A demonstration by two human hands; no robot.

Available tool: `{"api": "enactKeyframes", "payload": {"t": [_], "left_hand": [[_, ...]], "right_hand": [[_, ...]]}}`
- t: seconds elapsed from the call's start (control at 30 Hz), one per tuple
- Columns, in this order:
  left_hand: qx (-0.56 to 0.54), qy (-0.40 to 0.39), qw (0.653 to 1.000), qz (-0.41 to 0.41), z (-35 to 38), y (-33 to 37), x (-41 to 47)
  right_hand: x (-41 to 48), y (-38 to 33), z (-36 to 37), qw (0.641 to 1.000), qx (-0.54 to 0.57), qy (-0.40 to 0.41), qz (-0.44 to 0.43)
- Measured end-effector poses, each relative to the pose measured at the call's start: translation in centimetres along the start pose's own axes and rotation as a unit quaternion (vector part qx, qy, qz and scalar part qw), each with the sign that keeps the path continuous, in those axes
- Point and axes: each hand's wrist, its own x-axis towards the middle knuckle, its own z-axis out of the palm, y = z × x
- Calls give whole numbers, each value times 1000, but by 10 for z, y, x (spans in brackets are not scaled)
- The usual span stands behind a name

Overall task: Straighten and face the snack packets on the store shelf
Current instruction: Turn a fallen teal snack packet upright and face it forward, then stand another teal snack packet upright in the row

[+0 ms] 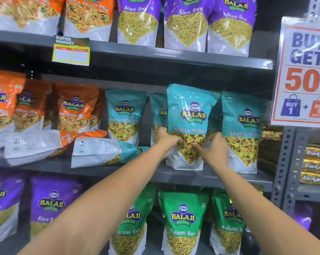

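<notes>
A teal Khatta Mitha packet (189, 115) stands upright at the front of the middle shelf (220, 178), label facing me. My left hand (164, 141) grips its lower left side and my right hand (213, 150) grips its lower right side. More teal packets stand behind and beside it, one to the left (125, 115) and one to the right (243, 129). A teal packet (100, 151) lies flat on its face on the same shelf, back side up. Next to it an orange packet (36, 142) also lies flat.
Orange Tikha Mitha packets (74, 107) stand at the left of the middle shelf. Purple Aloo Sev packets (186, 23) fill the shelf above, green Ratlami Sev packets (183, 219) the shelf below. A promotional sign (304, 70) hangs at the right, with gold biscuit packs (315, 166) beyond.
</notes>
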Motion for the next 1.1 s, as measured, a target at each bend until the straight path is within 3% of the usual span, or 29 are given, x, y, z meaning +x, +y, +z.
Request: {"api": "enactKeyframes", "payload": {"t": [0.1, 0.17, 0.3, 0.5, 0.63, 0.73, 0.9, 1.1], "left_hand": [[60, 10, 998, 31, -18, 14, 0], [162, -1, 985, 52, -40, 18, 3], [395, -39, 912, 107, -110, 21, 7], [564, -49, 823, 56, -202, 12, 12], [587, -115, 801, 10, -228, 1, 15], [587, -131, 797, 57, -235, 0, 20], [619, -187, 754, 114, -236, 6, 30], [610, -206, 759, 97, -236, 7, 47]], "right_hand": [[-16, -22, -1, 999, -9, -32, -11], [-29, -35, 3, 998, 26, -62, 17], [-56, -68, 10, 975, 142, -145, 87], [-88, -126, 35, 915, 284, -228, 174], [-101, -162, 53, 908, 279, -255, 182], [-104, -182, 70, 912, 238, -265, 202], [-102, -200, 96, 933, 169, -227, 224], [-95, -204, 122, 964, 18, -174, 200]]}}
